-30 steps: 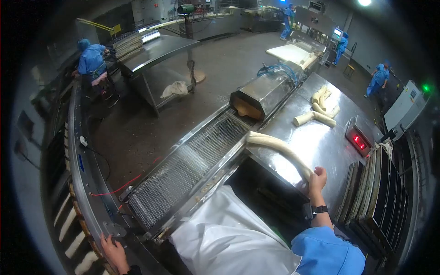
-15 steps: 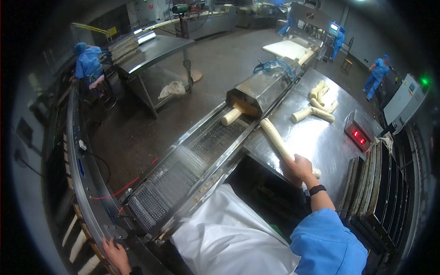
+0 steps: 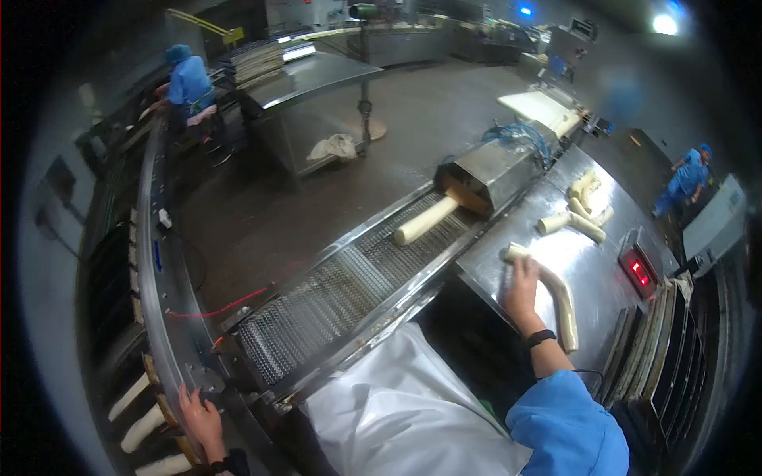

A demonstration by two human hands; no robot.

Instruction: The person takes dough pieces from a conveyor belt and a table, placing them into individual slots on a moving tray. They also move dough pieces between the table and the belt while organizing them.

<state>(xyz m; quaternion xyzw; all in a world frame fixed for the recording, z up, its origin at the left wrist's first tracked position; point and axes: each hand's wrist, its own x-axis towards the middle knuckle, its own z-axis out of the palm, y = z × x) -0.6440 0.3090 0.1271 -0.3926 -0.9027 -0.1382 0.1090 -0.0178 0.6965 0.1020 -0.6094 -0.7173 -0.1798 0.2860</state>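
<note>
Right hand (image 3: 521, 287): open, palm flat on upper end of dough roll (image 3: 563, 308).
Dough roll: lying on table (image 3: 597, 252), 4 o'clock in view.
Left hand (image 3: 198, 418): open, resting on conveyor rail (image 3: 163, 317), 7 o'clock.

Right hand (image 3: 521, 289): right of centre in the frame, palm down, fingers (image 3: 524, 268) held together and stretched flat toward the top, not curled.
Right wrist: straight, in line with the hand.
Right forearm: bare, running down and to the right into a blue sleeve (image 3: 567, 420) at the bottom right.
Left hand (image 3: 200, 416): bottom left edge, back of the hand up, fingers (image 3: 189, 394) slightly spread, pointing up the frame.
Left arm: almost wholly out of view.
Spacing: hands well apart.
</note>
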